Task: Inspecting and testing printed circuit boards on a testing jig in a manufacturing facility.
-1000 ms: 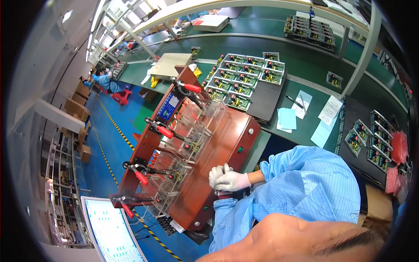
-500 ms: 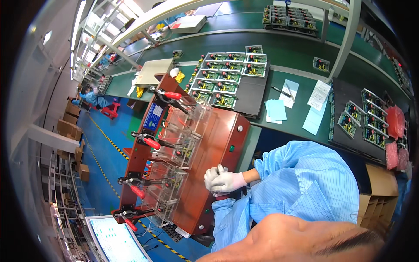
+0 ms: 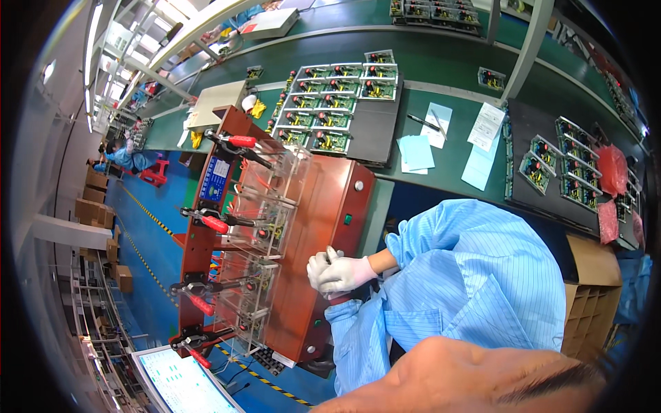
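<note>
**Desk:** What does the frame show?

**Photographer:** A worker in a blue striped smock (image 3: 475,289) at a red-brown test fixture (image 3: 323,241) on a green bench (image 3: 441,144). Both white-gloved hands meet at the fixture's near edge, at about 5 o'clock from its clear acrylic clamp frame (image 3: 265,227). The right hand (image 3: 348,274) lies over the left hand (image 3: 318,265), fingers pressed together. Whether they pinch anything between them, I cannot tell.

**Desk:** And around them?

**Photographer:** Red-handled toggle clamps (image 3: 215,224) line the fixture's 9 o'clock side. A tray of green circuit boards (image 3: 330,103) sits at 12 o'clock, with blue paper sheets (image 3: 416,151) at 1 o'clock. More boards (image 3: 564,172) lie at 3 o'clock. A lit monitor (image 3: 182,382) glows at 7 o'clock.

**Desk:** Any risk in it?

**Photographer:** In my judgement, yes. The hands rest close to the fixture's push buttons (image 3: 358,186), so a stray sleeve could press one. A glove tip near the clamps could also get nipped if a lever snaps shut.
</note>
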The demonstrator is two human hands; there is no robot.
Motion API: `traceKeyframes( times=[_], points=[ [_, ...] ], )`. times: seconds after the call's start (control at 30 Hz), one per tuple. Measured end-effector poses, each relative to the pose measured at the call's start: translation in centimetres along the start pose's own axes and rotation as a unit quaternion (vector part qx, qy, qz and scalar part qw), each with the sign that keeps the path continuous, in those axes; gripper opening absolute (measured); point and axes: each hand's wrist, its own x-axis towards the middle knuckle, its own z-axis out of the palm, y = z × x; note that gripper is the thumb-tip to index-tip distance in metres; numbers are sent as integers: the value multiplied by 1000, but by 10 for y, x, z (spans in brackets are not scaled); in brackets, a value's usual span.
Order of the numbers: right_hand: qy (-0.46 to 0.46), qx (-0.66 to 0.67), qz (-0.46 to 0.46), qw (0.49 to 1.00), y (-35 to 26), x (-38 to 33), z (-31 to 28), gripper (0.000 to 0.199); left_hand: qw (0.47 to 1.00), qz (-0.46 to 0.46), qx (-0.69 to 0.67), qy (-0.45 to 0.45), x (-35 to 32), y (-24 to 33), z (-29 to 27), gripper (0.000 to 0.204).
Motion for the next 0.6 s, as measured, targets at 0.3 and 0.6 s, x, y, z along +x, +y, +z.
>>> traceKeyframes(
  times=[0.3,0.6],
  points=[
    [-9,3,40,999,4,-5,5,23,998,21,-67,3,9,15,-20,29],
    [13,24,49,998,-9,-7,-5,21,988,-30,-146,26,4,23,-18,26]
  ],
)
